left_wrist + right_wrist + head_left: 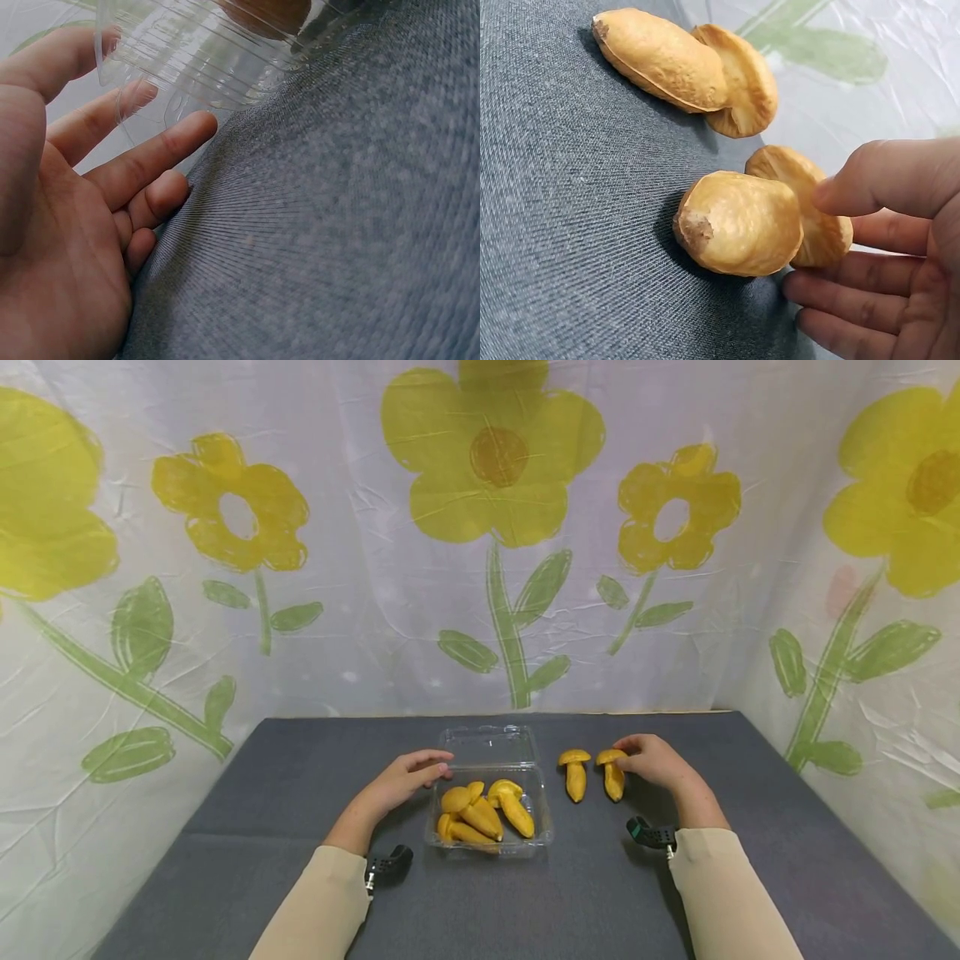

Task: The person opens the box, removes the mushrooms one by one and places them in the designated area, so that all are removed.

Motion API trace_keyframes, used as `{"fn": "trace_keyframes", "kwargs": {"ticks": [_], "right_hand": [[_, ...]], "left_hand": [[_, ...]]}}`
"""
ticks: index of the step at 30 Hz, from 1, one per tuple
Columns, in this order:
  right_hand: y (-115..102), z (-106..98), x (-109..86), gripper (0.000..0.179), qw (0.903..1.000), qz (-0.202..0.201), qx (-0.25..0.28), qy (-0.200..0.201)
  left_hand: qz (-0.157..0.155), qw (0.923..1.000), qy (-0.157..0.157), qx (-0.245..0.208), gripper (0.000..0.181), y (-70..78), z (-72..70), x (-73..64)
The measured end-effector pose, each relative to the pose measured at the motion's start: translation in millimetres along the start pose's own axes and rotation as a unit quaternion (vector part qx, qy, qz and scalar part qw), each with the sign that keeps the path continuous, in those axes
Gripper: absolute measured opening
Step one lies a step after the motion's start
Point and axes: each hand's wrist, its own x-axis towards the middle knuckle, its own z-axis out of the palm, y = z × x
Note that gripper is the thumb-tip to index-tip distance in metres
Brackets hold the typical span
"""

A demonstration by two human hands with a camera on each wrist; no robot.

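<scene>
A yellow mushroom [614,783] lies on the grey cloth, and my right hand [662,767] pinches its cap between thumb and fingers. In the right wrist view the thumb [847,187] presses the near side of that cap, with fingertips behind and beneath it. A second mushroom [575,779] lies just left of it. My left hand [401,783] is beside the clear plastic box [547,827], its fingers loosely extended at the left rim. In the left wrist view, fingertips overlap the clear plastic wall [202,67]. Several yellow mushrooms [480,817] lie inside the box.
The box's clear lid [491,746] is folded back, away from me. A dark grey cloth [315,777] covers the table. Behind it hangs a pale curtain [360,610] printed with yellow flowers. Black camera mounts [651,833] stick out from both wrists.
</scene>
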Motion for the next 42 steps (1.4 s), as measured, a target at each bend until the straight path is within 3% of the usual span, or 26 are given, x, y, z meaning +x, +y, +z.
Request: {"fn": "trace_keyframes", "kwargs": {"ticks": [9,19,32,42], "right_hand": [[0,-2,-0.3,0.047,1.0,0.001,-0.002,-0.004],[-18,-6,-1.7,0.056,0.9997,0.008,0.008,0.02],[-51,-12,-7.8,0.056,0.9968,-0.06,0.052,0.005],[-78,3,-10.5,0.056,0.9925,-0.098,0.071,-0.014]], "left_hand": [[-0.01,1.0,-0.001,0.001,0.045,-2.9,0.5,0.6],[0.004,1.0,-0.005,0.006,0.046,-1.7,-1.1,-0.1],[0.0,1.0,-0.005,0.002,0.045,-1.6,-1.4,1.2],[-0.003,1.0,-0.003,0.004,0.043,-2.7,-0.2,1.1]]}}
